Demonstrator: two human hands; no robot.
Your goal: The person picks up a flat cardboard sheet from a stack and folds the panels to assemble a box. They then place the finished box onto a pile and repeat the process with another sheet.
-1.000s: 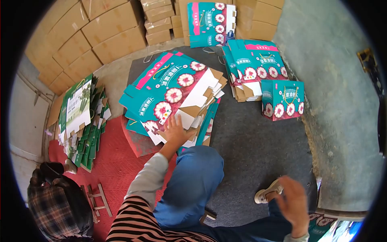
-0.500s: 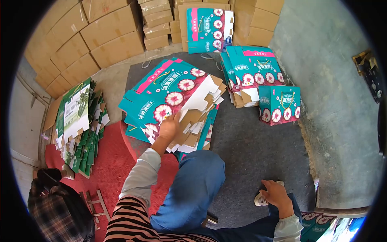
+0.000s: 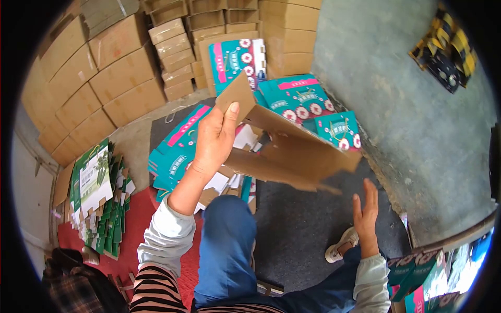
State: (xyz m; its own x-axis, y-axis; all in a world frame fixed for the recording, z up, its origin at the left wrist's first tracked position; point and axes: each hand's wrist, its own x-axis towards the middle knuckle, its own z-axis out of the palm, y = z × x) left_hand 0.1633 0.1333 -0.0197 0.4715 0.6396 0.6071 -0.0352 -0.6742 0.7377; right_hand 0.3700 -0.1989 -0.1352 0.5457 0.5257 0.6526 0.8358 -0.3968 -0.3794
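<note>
My left hand (image 3: 214,138) is closed on one edge of a cardboard gift box (image 3: 292,151), raised in front of me. Its plain brown inside faces me, and the walls are partly spread apart. To the right, my right hand (image 3: 367,214) is off the box, fingers stretched out and holding nothing. Behind and below the raised box lies a pile of flat teal cartons (image 3: 175,159) with pink bands and flower-like pictures, partly hidden by my left arm and the box.
Another teal carton stack (image 3: 297,96) and a small standing teal box (image 3: 342,128) are at the right wall. Green-and-white flat cartons (image 3: 96,193) lie on the left. Brown boxes (image 3: 128,78) are piled at the back. A person in plaid (image 3: 78,281) is at lower left.
My left hand has lifted a box off the pile, and its walls have come apart. My right hand has risen from near my shoe toward the box. The view has shifted.
</note>
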